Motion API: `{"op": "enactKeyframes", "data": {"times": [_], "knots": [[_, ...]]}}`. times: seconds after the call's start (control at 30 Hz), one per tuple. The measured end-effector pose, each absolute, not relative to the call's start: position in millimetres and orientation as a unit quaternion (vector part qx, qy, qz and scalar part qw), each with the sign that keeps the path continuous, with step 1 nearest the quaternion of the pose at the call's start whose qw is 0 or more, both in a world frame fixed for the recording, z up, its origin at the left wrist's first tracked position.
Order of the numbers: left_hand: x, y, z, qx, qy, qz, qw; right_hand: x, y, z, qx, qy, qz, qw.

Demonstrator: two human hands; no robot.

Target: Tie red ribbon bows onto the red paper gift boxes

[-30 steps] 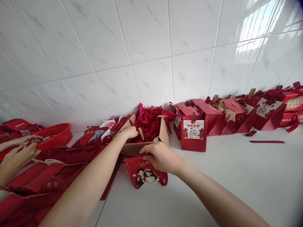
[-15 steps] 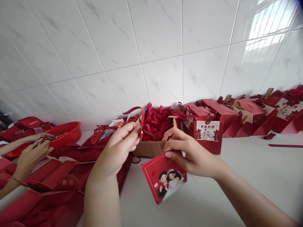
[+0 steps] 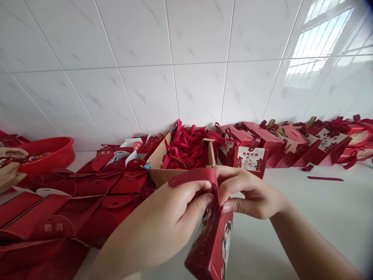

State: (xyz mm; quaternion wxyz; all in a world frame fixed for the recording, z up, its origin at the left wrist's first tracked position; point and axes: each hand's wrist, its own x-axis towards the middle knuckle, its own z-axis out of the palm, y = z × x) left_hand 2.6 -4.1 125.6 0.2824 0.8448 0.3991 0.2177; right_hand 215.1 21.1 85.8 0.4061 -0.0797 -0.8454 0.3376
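Between my hands hangs a small red gift box (image 3: 202,256), tilted, with printed cartoon figures on its sides. A dark red strap (image 3: 192,177) with a small hole at its free end arches over its top and runs down into it. My left hand (image 3: 175,221) is closed, thumb and fingers pinching the strap where it meets the top of the box. My right hand (image 3: 250,190) pinches the box's upper edge from the other side. Part of the box top is hidden behind my fingers.
Behind my hands stands a cardboard box (image 3: 157,175) of red ribbon straps (image 3: 189,147). Finished-looking red boxes (image 3: 265,138) line the wall on the right. Several red boxes (image 3: 96,210) fill the left. Another person's hands (image 3: 11,171) are near a red basin (image 3: 62,149). A loose strap (image 3: 325,178) lies right.
My left hand has brought the strap over to the gift box, which has turned from its printed face to edge-on. Both hands have come together. The view has shifted slightly.
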Motion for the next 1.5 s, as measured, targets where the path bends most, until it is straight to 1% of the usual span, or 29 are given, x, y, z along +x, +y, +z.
{"op": "enactKeyframes", "data": {"times": [0.2, 0.3, 0.43, 0.63, 0.83, 0.93, 1.1, 1.3, 1.5], "knots": [[5, -3, 127, 0.857, 0.396, 0.223, 0.245, 214, 20, 86, -0.080, -0.831, 0.362, 0.415], [11, 1, 129, 0.863, 0.376, 0.233, 0.245, 216, 19, 86, -0.073, -0.833, 0.361, 0.413], [14, 2, 128, 0.862, 0.375, 0.228, 0.252, 220, 19, 85, -0.080, -0.843, 0.364, 0.389], [18, 1, 128, 0.856, 0.358, 0.223, 0.299, 222, 21, 86, -0.072, -0.837, 0.368, 0.399], [20, 3, 128, 0.836, 0.379, 0.227, 0.324, 224, 19, 89, -0.128, -0.848, 0.316, 0.406], [20, 3, 130, 0.824, 0.381, 0.219, 0.358, 225, 19, 89, -0.125, -0.846, 0.320, 0.407], [20, 3, 134, 0.803, 0.342, 0.224, 0.434, 226, 19, 86, -0.119, -0.844, 0.341, 0.396], [21, 6, 132, 0.789, 0.336, 0.239, 0.455, 227, 22, 85, -0.118, -0.844, 0.350, 0.389], [22, 13, 129, 0.783, 0.332, 0.216, 0.480, 229, 24, 83, -0.107, -0.843, 0.360, 0.385]]}}
